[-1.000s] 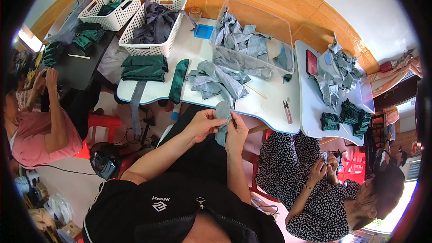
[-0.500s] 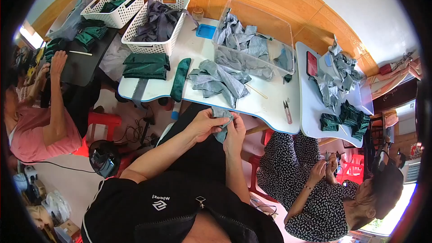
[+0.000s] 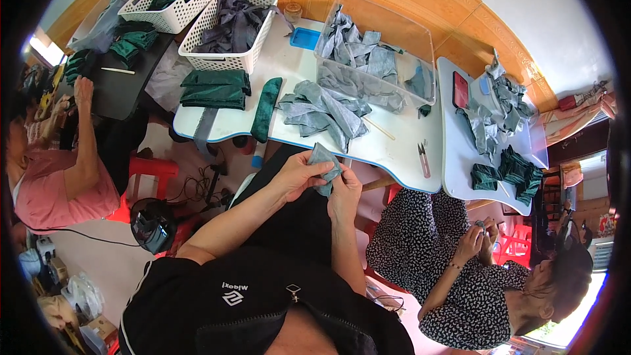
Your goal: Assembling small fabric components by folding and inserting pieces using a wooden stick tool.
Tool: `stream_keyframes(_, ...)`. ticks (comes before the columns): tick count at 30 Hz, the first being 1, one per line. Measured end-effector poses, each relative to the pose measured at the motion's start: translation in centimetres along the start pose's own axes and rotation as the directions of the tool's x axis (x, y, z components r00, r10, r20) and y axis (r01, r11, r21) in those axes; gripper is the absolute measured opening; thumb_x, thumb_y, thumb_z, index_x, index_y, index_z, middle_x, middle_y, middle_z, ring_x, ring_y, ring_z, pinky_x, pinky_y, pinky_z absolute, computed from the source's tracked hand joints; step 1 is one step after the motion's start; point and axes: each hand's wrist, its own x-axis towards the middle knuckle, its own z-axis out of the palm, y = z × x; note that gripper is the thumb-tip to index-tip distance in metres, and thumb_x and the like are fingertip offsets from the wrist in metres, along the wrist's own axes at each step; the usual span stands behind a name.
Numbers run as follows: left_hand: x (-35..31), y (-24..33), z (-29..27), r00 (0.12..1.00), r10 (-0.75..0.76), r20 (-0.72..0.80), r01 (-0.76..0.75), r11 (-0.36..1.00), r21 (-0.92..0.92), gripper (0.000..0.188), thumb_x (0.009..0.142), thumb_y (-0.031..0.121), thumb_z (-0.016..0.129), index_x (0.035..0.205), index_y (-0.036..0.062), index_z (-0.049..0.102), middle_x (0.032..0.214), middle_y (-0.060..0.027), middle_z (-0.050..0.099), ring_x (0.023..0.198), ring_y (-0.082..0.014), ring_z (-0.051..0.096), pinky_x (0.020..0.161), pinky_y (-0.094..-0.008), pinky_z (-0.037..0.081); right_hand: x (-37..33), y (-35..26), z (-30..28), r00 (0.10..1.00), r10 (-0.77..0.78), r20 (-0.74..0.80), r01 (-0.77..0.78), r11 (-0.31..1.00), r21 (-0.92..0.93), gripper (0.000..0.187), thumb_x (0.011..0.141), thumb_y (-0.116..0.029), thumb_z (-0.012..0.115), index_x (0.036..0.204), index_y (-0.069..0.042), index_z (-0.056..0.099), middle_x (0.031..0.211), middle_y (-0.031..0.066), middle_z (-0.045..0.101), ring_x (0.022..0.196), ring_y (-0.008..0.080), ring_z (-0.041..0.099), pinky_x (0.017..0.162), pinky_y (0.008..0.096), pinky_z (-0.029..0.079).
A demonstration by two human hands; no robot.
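Between my hands, just off the table's front edge, is a small grey-green fabric piece. My left hand pinches it with the thumb on top. My right hand grips its lower right side, with the fingertips partly hidden by the cloth. On the table beyond lies a loose heap of similar grey fabric pieces. Left of that heap are a dark green velvet strip and a folded stack of dark green velvet.
White baskets and a clear plastic bin of fabric stand at the back. Thread snips and a thin stick lie at the right. Co-workers sit at the right in a patterned dress and at the left in a pink top.
The fabric piece in my hands has turned, and its top now stands up to a point above my fingers. My left hand has shifted slightly. The view has shifted a little.
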Motion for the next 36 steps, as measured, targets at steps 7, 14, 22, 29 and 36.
stream_keyframes(7, 0.1, 0.8, -1.6, 1.000, -0.013, 0.028, 0.013, 1.000, 0.001, 0.030, 0.115, 0.017, 0.103, 0.138, 0.0119, 0.086, 0.127, -0.0028, 0.089, 0.108, -0.0156, 0.086, 0.080, -0.0333, 0.071, -1.2, -0.2, 1.4, 0.998, 0.060, 0.019, -0.060, 0.997, 0.037, 0.021, 0.122, 0.002, 0.081, 0.141, -0.001, 0.090, 0.130, 0.0019, 0.085, 0.112, 0.0112, 0.079, 0.106, 0.0287, 0.062)
stream_keyframes(14, -0.2, -1.2, -1.9, 0.999, 0.031, 0.011, -0.032, 0.995, 0.094, 0.056, 0.106, 0.011, 0.110, 0.153, 0.0124, 0.079, 0.130, -0.0026, 0.085, 0.111, -0.0179, 0.085, 0.087, -0.0372, 0.069, -0.4, 1.7, -0.6, 0.984, -0.085, 0.155, 0.122, 0.961, -0.247, 0.032, 0.125, 0.002, 0.078, 0.156, 0.003, 0.087, 0.136, 0.0065, 0.087, 0.122, 0.0147, 0.081, 0.107, 0.0303, 0.065)
stream_keyframes(22, -0.6, -2.6, -2.1, 0.990, 0.138, 0.006, -0.136, 0.969, 0.208, 0.077, 0.104, 0.012, 0.111, 0.168, 0.0113, 0.067, 0.135, -0.0053, 0.083, 0.117, -0.0203, 0.084, 0.090, -0.0397, 0.069, -1.3, 0.8, 0.4, 0.983, 0.166, 0.079, -0.155, 0.980, -0.128, 0.027, 0.122, 0.000, 0.082, 0.147, -0.002, 0.094, 0.131, -0.0013, 0.079, 0.117, 0.0108, 0.076, 0.098, 0.0288, 0.062)
stream_keyframes(29, -1.1, -1.4, -1.9, 0.999, 0.050, -0.022, -0.051, 0.998, -0.046, 0.058, 0.115, 0.012, 0.101, 0.164, 0.0111, 0.071, 0.138, -0.0051, 0.083, 0.119, -0.0206, 0.085, 0.095, -0.0391, 0.070, -1.0, 1.7, -0.5, 0.993, -0.038, 0.108, 0.052, 0.989, -0.135, 0.048, 0.109, 0.013, 0.071, 0.149, -0.002, 0.093, 0.128, 0.0000, 0.077, 0.118, 0.0111, 0.074, 0.098, 0.0285, 0.060)
stream_keyframes(36, -1.0, -1.9, -3.2, 0.992, 0.077, 0.095, -0.093, 0.980, 0.178, 0.056, 0.114, 0.013, 0.103, 0.162, 0.0112, 0.073, 0.132, -0.0052, 0.086, 0.118, -0.0173, 0.084, 0.095, -0.0376, 0.070, -1.9, 2.1, -1.2, 0.987, -0.016, 0.161, 0.057, 0.967, -0.249, 0.039, 0.117, 0.009, 0.074, 0.153, 0.002, 0.090, 0.146, 0.0061, 0.083, 0.132, 0.0164, 0.079, 0.115, 0.0318, 0.061)
